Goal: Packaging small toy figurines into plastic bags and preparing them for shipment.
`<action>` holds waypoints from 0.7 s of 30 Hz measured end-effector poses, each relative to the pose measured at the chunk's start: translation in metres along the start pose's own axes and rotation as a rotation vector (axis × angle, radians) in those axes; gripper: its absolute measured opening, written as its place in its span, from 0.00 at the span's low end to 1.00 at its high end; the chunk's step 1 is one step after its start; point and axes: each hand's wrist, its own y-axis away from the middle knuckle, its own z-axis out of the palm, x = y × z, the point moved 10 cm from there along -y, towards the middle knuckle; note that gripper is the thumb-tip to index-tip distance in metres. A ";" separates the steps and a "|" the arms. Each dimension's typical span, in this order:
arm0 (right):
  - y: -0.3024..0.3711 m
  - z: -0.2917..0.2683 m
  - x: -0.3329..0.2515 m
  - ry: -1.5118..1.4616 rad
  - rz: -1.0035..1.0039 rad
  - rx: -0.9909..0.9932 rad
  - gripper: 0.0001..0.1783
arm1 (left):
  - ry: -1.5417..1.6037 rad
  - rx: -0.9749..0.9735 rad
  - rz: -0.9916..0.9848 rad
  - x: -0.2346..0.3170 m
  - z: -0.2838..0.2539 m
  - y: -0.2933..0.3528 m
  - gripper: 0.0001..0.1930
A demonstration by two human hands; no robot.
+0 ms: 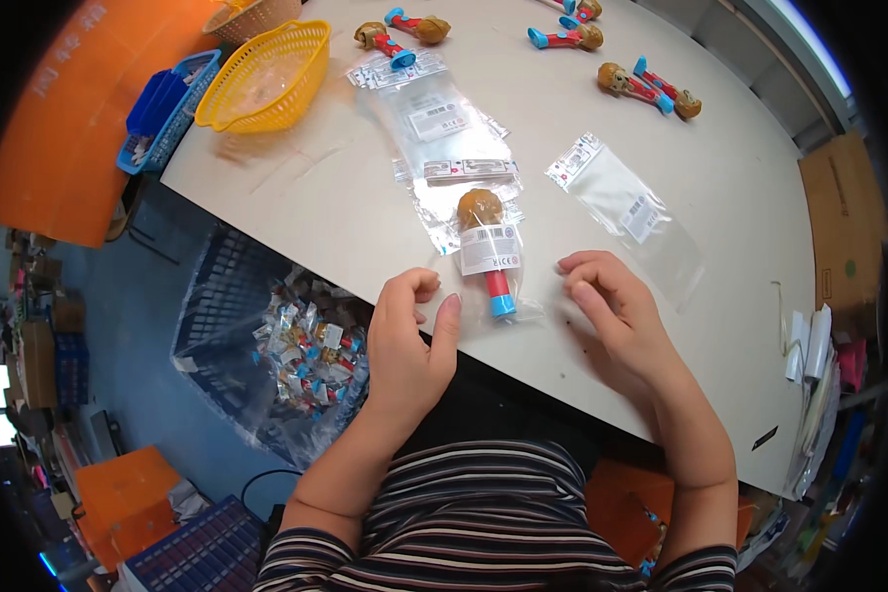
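A small figure toy [498, 281] with a brown head, red body and blue base lies on the table inside a clear plastic bag with a white printed label. On its left, my left hand [405, 340] has its thumb apart from loosely curled fingers, holding nothing. My right hand [617, 306] hovers to the right of the bagged toy, fingers bent and apart, with nothing in it. Just beyond the toy lies a pile of flat clear bags [429, 118]. A single flat bag [617, 187] rests beyond my right hand.
Loose figures [567, 37] lie along the table's far side. A yellow basket [311, 74] and a blue basket [183, 104] stand at the far left. Below the table's left edge, a large blue crate [212, 296] holds several bagged toys. A cardboard box [839, 222] stands at right.
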 end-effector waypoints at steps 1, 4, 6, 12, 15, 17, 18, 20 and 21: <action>0.001 0.006 0.006 -0.131 0.050 -0.012 0.10 | -0.009 0.011 0.007 0.002 0.000 -0.001 0.14; 0.002 0.025 0.004 -0.371 0.141 -0.029 0.20 | 0.096 -0.079 -0.054 0.007 0.018 -0.004 0.36; 0.004 0.038 0.006 -0.569 0.275 -0.015 0.28 | 0.123 -0.119 -0.120 0.009 0.030 -0.007 0.39; 0.003 0.047 0.019 -0.761 0.347 -0.054 0.25 | 0.748 -0.334 -0.391 -0.013 0.062 -0.003 0.40; 0.001 0.049 0.019 -0.785 0.332 -0.094 0.24 | 0.881 -0.295 -0.377 -0.018 0.043 -0.012 0.35; -0.001 0.045 0.016 -0.789 0.302 -0.072 0.21 | 0.891 -0.252 -0.272 -0.016 0.012 -0.022 0.31; -0.002 0.045 0.019 -0.790 0.299 -0.075 0.21 | 0.883 -0.172 -0.209 -0.014 -0.008 -0.030 0.31; -0.002 0.046 0.031 -0.819 0.353 -0.074 0.15 | 0.811 -0.069 -0.095 -0.009 -0.054 -0.054 0.31; -0.004 0.046 0.031 -0.819 0.352 -0.077 0.15 | 0.792 -0.005 -0.070 -0.011 -0.078 -0.065 0.31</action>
